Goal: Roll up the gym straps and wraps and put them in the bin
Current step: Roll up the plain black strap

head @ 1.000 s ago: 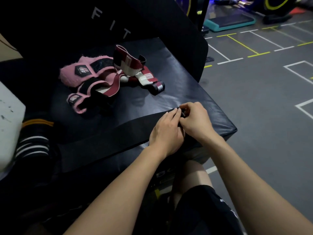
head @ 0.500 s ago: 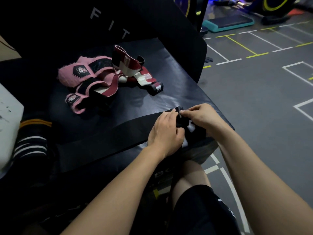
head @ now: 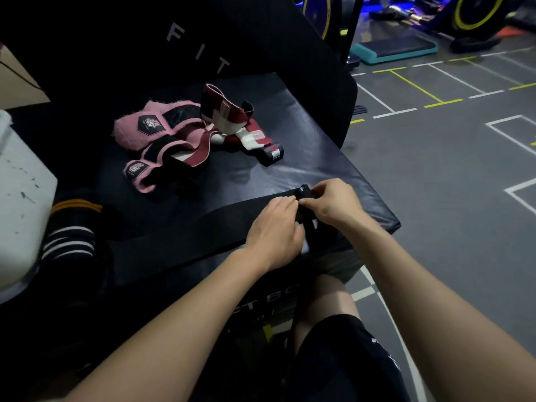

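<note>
A long black wrap (head: pixel 185 236) lies flat across the front of the black padded box (head: pixel 319 166), running from lower left to its right end. At that right end both hands work on it. My left hand (head: pixel 275 230) grips the wrap's end with curled fingers, and my right hand (head: pixel 333 203) pinches the small black roll (head: pixel 304 192) beginning there. A heap of pink, maroon and white wraps (head: pixel 185 134) lies farther back on the box. Black rolled wraps with white and orange stripes (head: pixel 69 236) sit at the left.
A white bin wall (head: pixel 20 204) stands at the far left edge. A black padded backrest with pale letters (head: pixel 200 50) rises behind the box. Grey gym floor with painted lines (head: pixel 452 158) spreads to the right. My knee (head: pixel 330 300) shows below the box edge.
Both hands stay at the wrap's right end. The end has been turned over into a small roll between the fingertips, and my right hand has opened out and shifted slightly right.
</note>
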